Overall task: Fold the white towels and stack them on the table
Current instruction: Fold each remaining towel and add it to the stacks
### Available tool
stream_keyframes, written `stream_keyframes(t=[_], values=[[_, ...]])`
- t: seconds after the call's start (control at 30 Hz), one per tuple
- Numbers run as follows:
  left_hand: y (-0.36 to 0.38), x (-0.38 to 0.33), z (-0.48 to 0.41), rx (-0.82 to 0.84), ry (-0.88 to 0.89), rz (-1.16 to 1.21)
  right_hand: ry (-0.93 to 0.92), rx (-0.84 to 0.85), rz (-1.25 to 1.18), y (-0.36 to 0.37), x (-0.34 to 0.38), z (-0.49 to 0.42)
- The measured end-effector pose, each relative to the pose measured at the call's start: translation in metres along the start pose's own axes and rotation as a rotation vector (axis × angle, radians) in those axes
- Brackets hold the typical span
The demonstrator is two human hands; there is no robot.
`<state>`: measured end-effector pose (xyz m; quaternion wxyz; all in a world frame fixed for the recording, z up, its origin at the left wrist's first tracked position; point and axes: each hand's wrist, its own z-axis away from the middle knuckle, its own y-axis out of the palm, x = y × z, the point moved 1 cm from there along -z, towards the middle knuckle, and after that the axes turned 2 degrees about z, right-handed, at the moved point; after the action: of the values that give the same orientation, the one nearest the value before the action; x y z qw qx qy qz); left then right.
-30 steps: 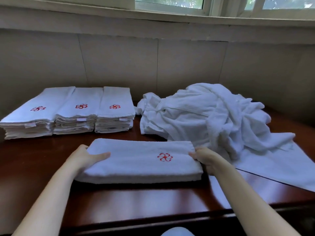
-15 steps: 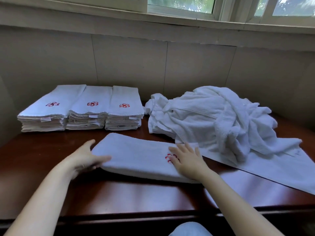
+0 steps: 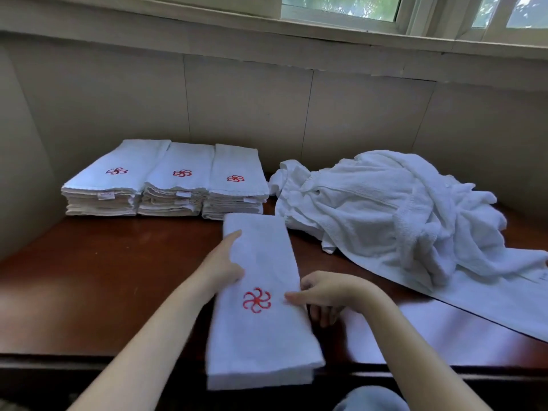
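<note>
Three stacks of folded towels (image 3: 166,185) stand well beyond the left hand (image 3: 221,264). Its fingers (image 3: 234,237) lie straight along the left edge of the folded towel (image 3: 261,250) (red emblem facing up). That towel lies on the table (image 3: 103,277) between both hands, its near end past the table's front edge. The right hand (image 3: 332,292) pinches the right edge, thumb on top and fingers curled beneath. A heap of unfolded towels (image 3: 385,209) sits beyond and right of those fingers.

No words or numbers can be read. A red embroidered pinwheel emblem (image 3: 256,300) marks the near folded towel (image 3: 261,250). The same red emblem tops each of the three towel stacks (image 3: 178,185) at far left. Small white tags (image 3: 183,194) on the stacks' near edges are too small to read.
</note>
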<state>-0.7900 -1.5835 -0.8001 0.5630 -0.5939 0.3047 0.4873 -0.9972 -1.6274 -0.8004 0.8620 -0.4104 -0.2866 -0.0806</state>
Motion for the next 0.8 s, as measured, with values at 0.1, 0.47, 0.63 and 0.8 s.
stream_keyframes(t=[0.1,0.47,0.63,0.8], values=[[-0.017,0.003,-0.004,0.012,-0.060,0.109,-0.083,-0.295,-0.198,0.012,0.007,-0.012],[-0.030,0.016,-0.005,0.179,-0.086,0.129,-0.257,-0.299,-0.863,0.021,0.025,-0.047],[-0.031,0.009,0.002,0.188,-0.052,0.224,-0.379,-0.256,-0.827,0.021,0.022,-0.043],[-0.054,-0.016,0.000,0.099,0.091,0.356,-0.545,-0.278,-0.830,-0.002,0.049,-0.032]])
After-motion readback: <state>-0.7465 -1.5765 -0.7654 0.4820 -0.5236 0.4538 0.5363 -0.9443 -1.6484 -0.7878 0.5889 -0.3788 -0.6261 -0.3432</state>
